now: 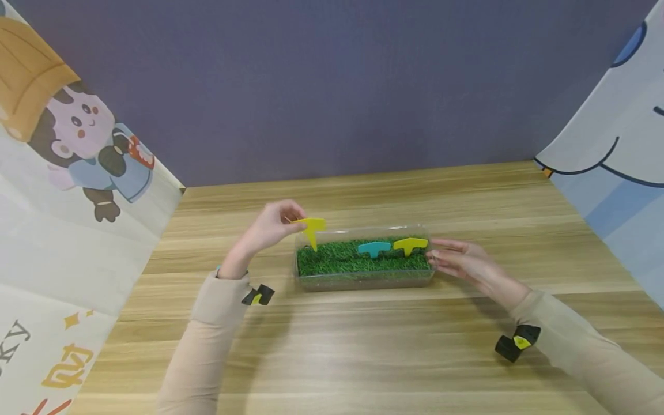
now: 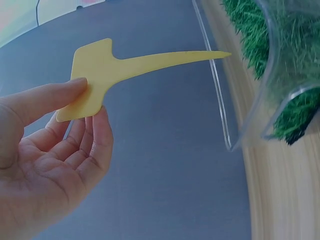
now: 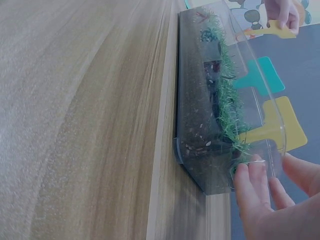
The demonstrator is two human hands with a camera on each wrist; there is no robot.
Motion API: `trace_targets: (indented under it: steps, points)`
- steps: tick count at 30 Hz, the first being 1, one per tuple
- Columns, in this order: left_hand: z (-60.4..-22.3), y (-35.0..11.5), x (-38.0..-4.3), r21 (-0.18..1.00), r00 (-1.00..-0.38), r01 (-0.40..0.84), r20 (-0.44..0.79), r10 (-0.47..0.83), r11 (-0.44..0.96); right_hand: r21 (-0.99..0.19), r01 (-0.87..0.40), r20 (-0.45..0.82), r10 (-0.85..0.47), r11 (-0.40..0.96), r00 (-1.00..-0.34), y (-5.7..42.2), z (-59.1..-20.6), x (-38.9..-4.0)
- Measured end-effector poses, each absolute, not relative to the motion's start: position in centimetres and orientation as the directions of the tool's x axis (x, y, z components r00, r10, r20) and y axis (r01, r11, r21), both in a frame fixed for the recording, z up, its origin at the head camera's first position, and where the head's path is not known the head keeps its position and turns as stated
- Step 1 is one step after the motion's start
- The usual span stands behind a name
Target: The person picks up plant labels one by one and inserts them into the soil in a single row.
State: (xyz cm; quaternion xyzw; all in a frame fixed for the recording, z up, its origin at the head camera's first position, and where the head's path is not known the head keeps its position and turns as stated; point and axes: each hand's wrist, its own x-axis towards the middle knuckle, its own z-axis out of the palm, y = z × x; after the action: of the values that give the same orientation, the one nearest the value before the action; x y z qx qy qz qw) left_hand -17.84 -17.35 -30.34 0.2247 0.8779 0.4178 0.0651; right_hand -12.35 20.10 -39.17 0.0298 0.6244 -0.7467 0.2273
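My left hand [image 1: 272, 226] pinches a yellow T-shaped plant label [image 2: 92, 80] by its wide head, between thumb and fingers. Its pointed stem angles down over the left end of a clear plastic box [image 1: 363, 285] lined with green artificial grass [image 1: 332, 264]. Toward the box's right side, a teal label [image 1: 374, 249] and another yellow label [image 1: 411, 245] stand upright in the grass. At the right end of the box, my right hand [image 1: 467, 266] rests its extended fingers [image 3: 243, 182] against the end wall, thumb close to the rim.
The box stands on a wood-grain table [image 1: 342, 351], with dark brown filling visible below the grass through its side. A dark grey-blue panel [image 1: 337, 86] rises behind. Printed cartoon sheets [image 1: 67, 230] flank the table.
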Motion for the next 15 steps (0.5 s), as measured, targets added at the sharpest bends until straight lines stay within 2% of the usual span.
trace_targets:
  steps: [15]
  points:
    - [-31.1, -15.5, -17.9, 0.771, -0.858, 0.364, 0.059, 0.510, 0.523, -0.922, 0.370, -0.323, -0.301, -0.114, -0.897, 20.1, -39.2, -12.3]
